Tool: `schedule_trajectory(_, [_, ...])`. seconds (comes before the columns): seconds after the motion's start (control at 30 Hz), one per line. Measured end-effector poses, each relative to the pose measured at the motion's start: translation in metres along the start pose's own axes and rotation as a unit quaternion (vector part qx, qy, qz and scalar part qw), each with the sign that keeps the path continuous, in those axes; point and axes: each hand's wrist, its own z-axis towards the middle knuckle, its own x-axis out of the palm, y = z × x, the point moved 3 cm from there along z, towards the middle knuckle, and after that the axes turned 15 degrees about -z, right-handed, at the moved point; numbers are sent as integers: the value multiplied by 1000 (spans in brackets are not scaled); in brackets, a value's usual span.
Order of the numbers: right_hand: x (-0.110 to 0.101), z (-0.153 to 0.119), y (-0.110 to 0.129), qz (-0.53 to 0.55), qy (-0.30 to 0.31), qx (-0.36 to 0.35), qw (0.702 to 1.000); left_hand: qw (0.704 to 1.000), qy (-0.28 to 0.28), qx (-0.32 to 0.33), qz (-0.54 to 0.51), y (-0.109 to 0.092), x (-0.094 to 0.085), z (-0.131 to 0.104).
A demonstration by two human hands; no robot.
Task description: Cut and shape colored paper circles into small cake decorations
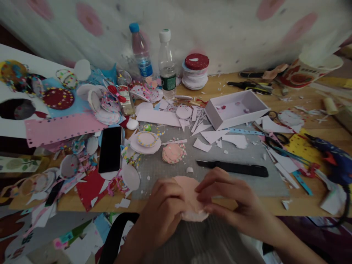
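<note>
A round peach-coloured disc with a pale lower edge is held between my two hands at the front edge of the table. My left hand grips its left side, fingers curled over it. On the right side, my right hand pinches the disc with thumb and fingertips. Just beyond lies a black craft knife on the grey cutting mat. A small stack of peach scalloped pieces rests on the mat, near a white disc with a yellow-dotted ring.
Behind the mat are a white open box, two bottles and a stack of round pieces. A phone lies left among paper scraps. Scissors, a glue gun and a paper cup are right.
</note>
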Motion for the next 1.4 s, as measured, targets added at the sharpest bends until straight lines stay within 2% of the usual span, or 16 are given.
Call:
schedule_trajectory(0.17, [-8,5,14,-41,68,-28,996,999,49,4,-1,-6,-2,3])
schedule_trajectory(0.37, [-11,4,20,-95,116,-76,986,999,24,-13,-16,-6,-4,10])
schedule_trajectory(0.47, [-6,2,17,-133,119,-85,980,998,42,-39,-10,-4,-2,11])
schedule_trajectory(0.67, [4,2,16,-202,71,-99,972,997,44,-64,-6,2,3,12])
schedule_trajectory(0.93, [3,4,-15,-163,24,38,986,998,51,-15,-37,5,5,2])
schedule_trajectory(1.07, [1,3,-23,-149,-4,76,986,998,56,-14,-38,6,5,-4])
schedule_trajectory(1.2, [-1,3,-16,-135,-36,57,989,998,57,-10,-24,5,5,-1])
schedule_trajectory(1.33, [7,6,-10,-134,14,12,991,999,47,2,-18,5,4,0])
schedule_trajectory(1.4, [9,7,-14,-147,-10,28,989,999,36,1,-33,5,5,-2])
